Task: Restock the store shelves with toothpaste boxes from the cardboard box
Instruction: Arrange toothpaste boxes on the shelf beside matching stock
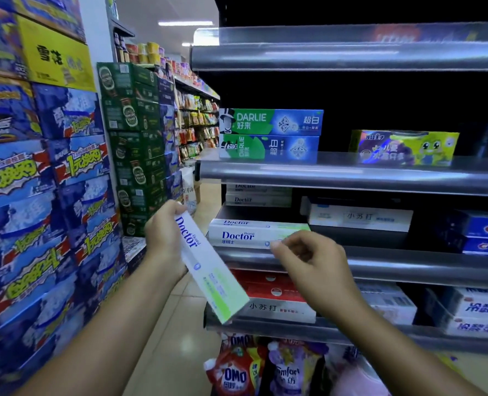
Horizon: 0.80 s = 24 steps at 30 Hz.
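Head view: shop aisle, stacked cartons (51,181) left, dark metal shelves (380,261) right. Left hand (163,235) grips a slanted Doctor toothpaste box (208,270) by its upper end. Right hand (311,258), fingers loosely curled and empty, hangs beside shelved Doctor boxes (243,234).

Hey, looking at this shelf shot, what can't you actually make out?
Head view only.
1. Cardboard box: nowhere in frame.
2. Right hand: motion blur hides whether it touches the shelved Doctor box.
3. Blue boxes: cut off by the right edge.
4. Top shelf: its depth lost in darkness.
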Each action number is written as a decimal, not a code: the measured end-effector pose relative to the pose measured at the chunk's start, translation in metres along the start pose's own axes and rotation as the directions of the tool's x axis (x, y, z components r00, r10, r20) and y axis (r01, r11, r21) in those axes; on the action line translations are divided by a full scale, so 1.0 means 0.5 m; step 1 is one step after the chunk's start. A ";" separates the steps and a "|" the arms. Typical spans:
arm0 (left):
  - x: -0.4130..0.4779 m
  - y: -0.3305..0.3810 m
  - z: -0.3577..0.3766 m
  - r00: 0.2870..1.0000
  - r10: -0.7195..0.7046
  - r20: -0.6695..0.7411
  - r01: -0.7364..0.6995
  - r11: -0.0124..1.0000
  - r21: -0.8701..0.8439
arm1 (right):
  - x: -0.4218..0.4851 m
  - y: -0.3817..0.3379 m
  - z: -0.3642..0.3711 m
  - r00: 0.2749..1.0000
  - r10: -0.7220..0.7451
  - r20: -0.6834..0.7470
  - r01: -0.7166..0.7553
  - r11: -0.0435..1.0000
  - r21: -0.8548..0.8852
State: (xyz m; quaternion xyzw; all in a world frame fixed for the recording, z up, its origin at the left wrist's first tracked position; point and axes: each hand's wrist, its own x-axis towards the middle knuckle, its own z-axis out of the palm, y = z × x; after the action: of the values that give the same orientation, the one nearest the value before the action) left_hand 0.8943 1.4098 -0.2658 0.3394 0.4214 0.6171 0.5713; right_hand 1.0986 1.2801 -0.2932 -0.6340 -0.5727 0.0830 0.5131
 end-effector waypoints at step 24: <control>0.082 -0.064 0.002 0.915 0.241 0.324 -0.375 0.805 0.460 | 0.140 0.097 -0.025 0.984 0.130 -0.122 -0.125 0.991 0.049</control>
State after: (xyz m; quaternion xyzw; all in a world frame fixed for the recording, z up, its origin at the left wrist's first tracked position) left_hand 0.9037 1.4504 -0.2970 0.6179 0.4336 0.5198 0.3999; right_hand 1.1613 1.3388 -0.2899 -0.6628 -0.4956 0.0874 0.5544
